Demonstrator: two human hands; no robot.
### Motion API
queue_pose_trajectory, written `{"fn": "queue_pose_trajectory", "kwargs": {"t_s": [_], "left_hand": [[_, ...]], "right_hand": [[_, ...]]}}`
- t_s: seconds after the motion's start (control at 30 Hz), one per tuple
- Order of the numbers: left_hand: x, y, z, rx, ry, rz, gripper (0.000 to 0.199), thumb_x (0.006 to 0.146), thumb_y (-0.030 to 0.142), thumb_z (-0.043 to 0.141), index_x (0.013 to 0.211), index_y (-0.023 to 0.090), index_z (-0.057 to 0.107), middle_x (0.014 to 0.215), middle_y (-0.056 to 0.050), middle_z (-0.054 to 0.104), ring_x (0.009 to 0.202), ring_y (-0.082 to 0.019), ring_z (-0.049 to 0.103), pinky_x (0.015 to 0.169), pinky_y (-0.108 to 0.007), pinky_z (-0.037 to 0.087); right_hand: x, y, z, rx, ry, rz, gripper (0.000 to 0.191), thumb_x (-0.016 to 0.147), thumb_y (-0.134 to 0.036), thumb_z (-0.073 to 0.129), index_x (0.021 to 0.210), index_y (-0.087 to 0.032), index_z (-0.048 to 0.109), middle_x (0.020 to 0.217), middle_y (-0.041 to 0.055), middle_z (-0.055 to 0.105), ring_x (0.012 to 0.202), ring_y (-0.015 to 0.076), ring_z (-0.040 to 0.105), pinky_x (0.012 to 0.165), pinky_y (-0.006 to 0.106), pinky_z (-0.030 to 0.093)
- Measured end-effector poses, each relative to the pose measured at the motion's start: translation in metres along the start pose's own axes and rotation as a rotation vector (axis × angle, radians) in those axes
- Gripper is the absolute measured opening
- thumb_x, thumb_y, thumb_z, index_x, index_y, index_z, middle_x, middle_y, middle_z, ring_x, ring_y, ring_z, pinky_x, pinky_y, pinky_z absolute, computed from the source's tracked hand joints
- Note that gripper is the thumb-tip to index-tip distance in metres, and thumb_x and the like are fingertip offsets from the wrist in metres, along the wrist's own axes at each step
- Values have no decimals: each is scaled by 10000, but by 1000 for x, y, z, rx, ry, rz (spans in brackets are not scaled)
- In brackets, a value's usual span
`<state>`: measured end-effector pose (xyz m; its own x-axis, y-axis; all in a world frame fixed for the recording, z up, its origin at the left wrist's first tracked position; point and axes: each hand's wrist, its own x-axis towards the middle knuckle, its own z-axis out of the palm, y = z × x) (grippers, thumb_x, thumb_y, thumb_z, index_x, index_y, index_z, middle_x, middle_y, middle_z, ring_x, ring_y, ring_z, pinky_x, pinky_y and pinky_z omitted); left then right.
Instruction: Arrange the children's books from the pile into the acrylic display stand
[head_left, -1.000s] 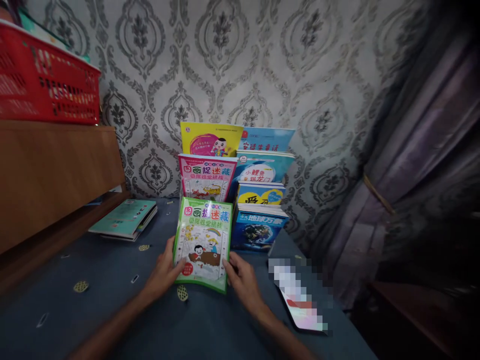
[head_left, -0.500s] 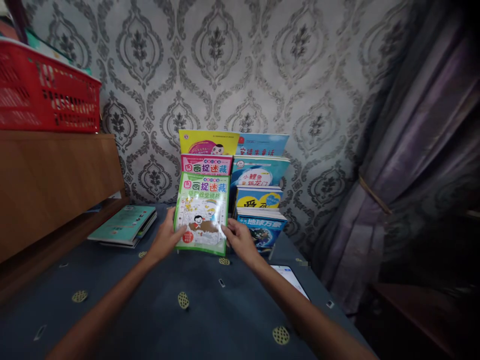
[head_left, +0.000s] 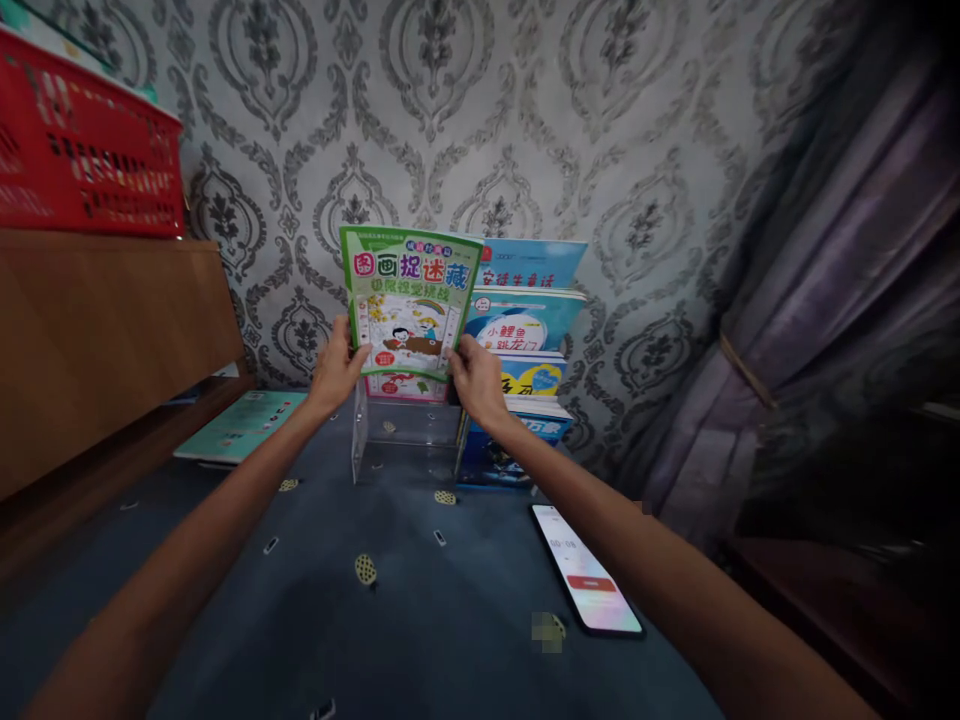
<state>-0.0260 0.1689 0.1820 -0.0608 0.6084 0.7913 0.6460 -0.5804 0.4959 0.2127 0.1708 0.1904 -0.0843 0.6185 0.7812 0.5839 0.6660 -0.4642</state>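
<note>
Both hands grip a green-bordered picture book (head_left: 409, 310) by its lower side edges. My left hand (head_left: 335, 370) pinches the left edge, and my right hand (head_left: 477, 380) pinches the right one. The book is upright, cover toward me, in front of a pink book (head_left: 409, 388) whose lower strip shows beneath it. Below them the clear tiered book rack (head_left: 405, 425) shows its lower left tiers. In the rack's right column stand a light-blue book (head_left: 536, 262), a teal book (head_left: 525, 318), a yellow-and-blue book (head_left: 544, 378) and a dark blue book (head_left: 495, 455).
A phone (head_left: 589, 575) with a lit screen lies at the right on the dark patterned cloth (head_left: 300, 620). Teal books (head_left: 232, 425) lie flat at the left, beside a wooden cabinet (head_left: 112, 350) with a red basket (head_left: 90, 150) on it. A curtain (head_left: 705, 400) hangs at the right.
Both hands have raised the green book, baring the rack's lower left tiers. It now hides the yellow book and most of the pink one. The camera view has shifted, and more of the phone shows.
</note>
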Motion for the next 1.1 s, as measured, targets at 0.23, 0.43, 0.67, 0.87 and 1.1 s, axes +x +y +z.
{"fn": "queue_pose_trajectory", "kwargs": {"t_s": [0.23,0.43,0.67,0.87,1.1], "left_hand": [[6,2,8,201,132,40,285,904,297,614,1132,204,471,888,-35,645,835,-230,677,843,-387,526],[1,-6,13,191,117,2,260,914,338,604,1093,209,465,879,-26,611,858,-227,656,849,-371,497],[1,-11,16,192,125,7,260,927,329,589,1120,216,456,933,-42,645,878,-227,665,840,-361,508],[8,-20,17,216,137,30,295,919,408,617,1098,217,482,913,-30,642,917,-241,675,874,-365,499],[11,-30,16,160,66,38,327,916,406,627,1123,209,471,965,-50,655,915,-238,678,849,-364,505]], "right_hand": [[7,6,7,-74,11,-44,120,905,-249,453,805,-225,515,742,41,594,737,219,551,676,298,392],[6,11,9,-225,-32,-90,136,917,-232,468,808,-214,548,854,76,589,775,226,515,701,317,383],[14,10,8,-277,-24,-95,125,918,-200,492,838,-209,587,837,75,599,772,240,521,691,323,368],[23,12,11,-275,-5,-84,97,887,-178,522,874,-198,616,853,83,625,786,247,531,696,332,378],[30,14,14,-306,5,-15,160,801,-96,484,866,-180,604,857,111,631,804,271,549,726,368,403]]}}
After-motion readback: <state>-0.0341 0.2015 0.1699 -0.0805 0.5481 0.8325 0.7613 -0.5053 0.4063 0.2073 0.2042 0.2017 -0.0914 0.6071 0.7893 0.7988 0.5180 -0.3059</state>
